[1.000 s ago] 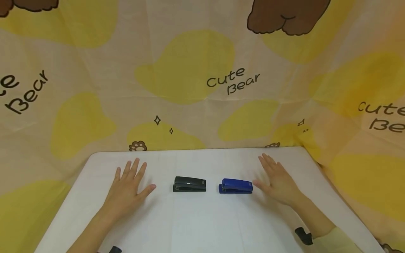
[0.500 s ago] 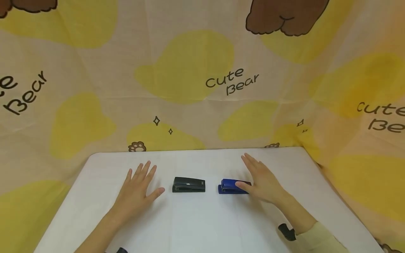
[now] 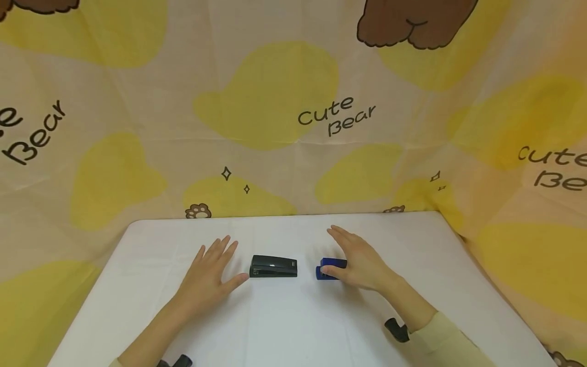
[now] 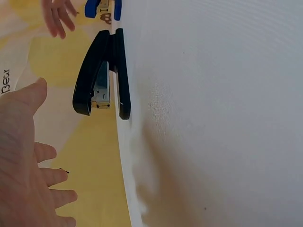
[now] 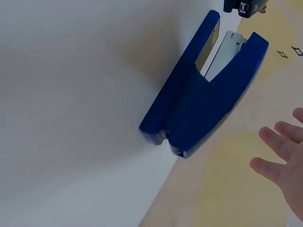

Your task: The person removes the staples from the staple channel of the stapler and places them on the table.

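A black stapler (image 3: pixel 273 266) lies on the white table, its front end toward the left. To its right lies a blue stapler (image 3: pixel 327 263), partly covered by my right hand (image 3: pixel 364 260) in the head view. That hand hovers over it with fingers spread, and the right wrist view shows the blue stapler (image 5: pixel 208 94) apart from the fingertips (image 5: pixel 265 168). My left hand (image 3: pixel 208 275) is held just left of the black stapler, fingers straight and thumb pointing to its front end. In the left wrist view a gap shows between the thumb (image 4: pixel 38 92) and the black stapler (image 4: pixel 102 73).
The white table (image 3: pixel 284 326) has rounded far corners. Behind it and at both sides hangs a yellow and beige patterned cloth (image 3: pixel 270 97) with bear prints. Dark straps (image 3: pixel 396 330) sit at the wrists.
Both hands have moved inward. The right hand has come left over the blue stapler, and the left hand has moved right toward the black one. The staplers have stayed in place.
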Action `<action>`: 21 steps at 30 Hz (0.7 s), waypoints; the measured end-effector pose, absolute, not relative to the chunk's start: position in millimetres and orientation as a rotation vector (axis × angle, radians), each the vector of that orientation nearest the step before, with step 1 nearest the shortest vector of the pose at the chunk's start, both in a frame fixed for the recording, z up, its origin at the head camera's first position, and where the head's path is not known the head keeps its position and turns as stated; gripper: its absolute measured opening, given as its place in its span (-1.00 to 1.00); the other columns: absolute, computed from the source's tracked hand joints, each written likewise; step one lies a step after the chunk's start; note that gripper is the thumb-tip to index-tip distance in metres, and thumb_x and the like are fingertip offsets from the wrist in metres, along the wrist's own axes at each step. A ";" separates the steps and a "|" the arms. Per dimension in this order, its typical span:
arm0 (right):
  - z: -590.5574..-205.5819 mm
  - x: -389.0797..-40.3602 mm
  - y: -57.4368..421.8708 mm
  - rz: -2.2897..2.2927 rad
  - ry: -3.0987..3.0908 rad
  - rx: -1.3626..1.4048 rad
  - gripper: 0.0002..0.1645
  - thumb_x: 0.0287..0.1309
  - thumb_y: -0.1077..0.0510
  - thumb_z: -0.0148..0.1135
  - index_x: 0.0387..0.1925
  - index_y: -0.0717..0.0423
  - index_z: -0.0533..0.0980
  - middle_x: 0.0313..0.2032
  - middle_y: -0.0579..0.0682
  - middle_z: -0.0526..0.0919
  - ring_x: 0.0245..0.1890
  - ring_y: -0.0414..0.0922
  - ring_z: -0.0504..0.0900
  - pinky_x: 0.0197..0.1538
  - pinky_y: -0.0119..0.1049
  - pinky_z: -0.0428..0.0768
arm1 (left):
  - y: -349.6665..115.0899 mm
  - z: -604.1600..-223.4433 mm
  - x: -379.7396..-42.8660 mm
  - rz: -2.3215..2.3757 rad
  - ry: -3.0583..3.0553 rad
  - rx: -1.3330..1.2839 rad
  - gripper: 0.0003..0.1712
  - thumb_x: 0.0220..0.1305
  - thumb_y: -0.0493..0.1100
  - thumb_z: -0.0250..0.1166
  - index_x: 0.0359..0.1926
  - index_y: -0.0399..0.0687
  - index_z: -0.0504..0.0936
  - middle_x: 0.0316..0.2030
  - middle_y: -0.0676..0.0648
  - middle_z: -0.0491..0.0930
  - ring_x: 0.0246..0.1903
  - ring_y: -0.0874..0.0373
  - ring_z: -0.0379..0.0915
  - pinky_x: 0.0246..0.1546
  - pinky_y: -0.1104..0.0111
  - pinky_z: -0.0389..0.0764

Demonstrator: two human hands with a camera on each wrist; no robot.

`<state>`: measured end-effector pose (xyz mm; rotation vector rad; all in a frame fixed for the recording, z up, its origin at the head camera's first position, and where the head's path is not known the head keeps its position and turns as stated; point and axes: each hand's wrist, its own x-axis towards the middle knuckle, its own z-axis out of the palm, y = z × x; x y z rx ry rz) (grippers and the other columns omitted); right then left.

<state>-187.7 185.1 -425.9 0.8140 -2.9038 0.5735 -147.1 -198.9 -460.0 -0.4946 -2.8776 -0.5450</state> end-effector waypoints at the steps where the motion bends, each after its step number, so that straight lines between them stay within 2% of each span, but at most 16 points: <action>1: -425.2 -187.9 182.9 0.581 -2.910 0.824 0.11 0.18 -0.33 0.43 0.55 0.17 0.26 0.53 0.17 0.31 0.46 0.24 0.36 0.41 0.24 0.33 | -198.1 -459.5 -147.6 -0.547 -2.878 -0.496 -0.01 0.39 0.38 0.27 0.55 -0.18 0.32 0.55 -0.27 0.22 0.54 -0.31 0.05 0.49 -0.25 -0.08; 9: -425.1 -189.9 163.4 0.657 -2.940 0.871 0.09 0.15 -0.35 0.45 0.52 0.12 0.32 0.49 0.10 0.38 0.45 0.17 0.39 0.44 0.16 0.33 | -190.3 -460.4 -152.2 -0.544 -2.852 -0.527 -0.01 0.32 0.36 0.34 0.51 -0.21 0.38 0.47 -0.29 0.35 0.47 -0.28 0.21 0.48 -0.27 -0.03; 21: -432.5 -194.7 141.2 0.684 -2.959 0.962 -0.08 0.16 -0.25 0.50 0.42 0.11 0.44 0.38 0.07 0.52 0.39 0.13 0.46 0.41 0.11 0.38 | -181.1 -465.4 -155.5 -0.663 -2.852 -0.526 -0.05 0.28 0.30 0.42 0.47 -0.20 0.43 0.40 -0.28 0.44 0.43 -0.28 0.29 0.48 -0.23 0.03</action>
